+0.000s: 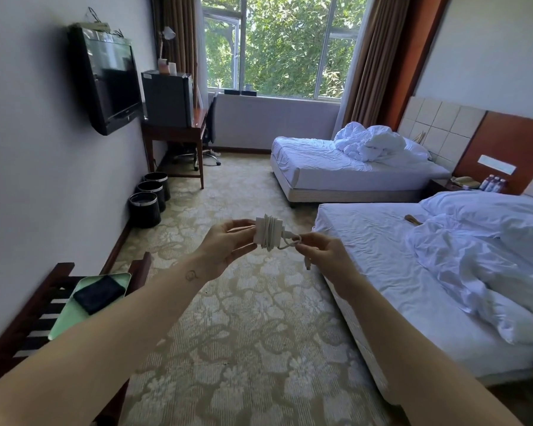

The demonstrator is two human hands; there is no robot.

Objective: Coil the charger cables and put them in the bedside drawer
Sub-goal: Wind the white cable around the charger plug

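I am looking down a hotel room with a pale floral carpet (243, 318), two unmade beds on my right, the near bed (397, 272) and the far bed (336, 167), and a wide window (277, 44) with brown curtains at the end. On the left wall hangs a dark television (111, 81); past it a wooden desk (179, 130) carries a small black fridge (166, 98). Three black waste bins (150, 195) stand in a row against the left wall; what is in them I cannot tell. At lower left a pale green tray (65, 315) holds a dark folded cloth (99, 293). I can read no writing anywhere. My left hand (225, 244) grips the white charger block (268, 232), which has its cable (285, 242) wound around it, out over the carpet. My right hand (323, 252) pinches the loose end of that cable, its plug dangling below the fingers.
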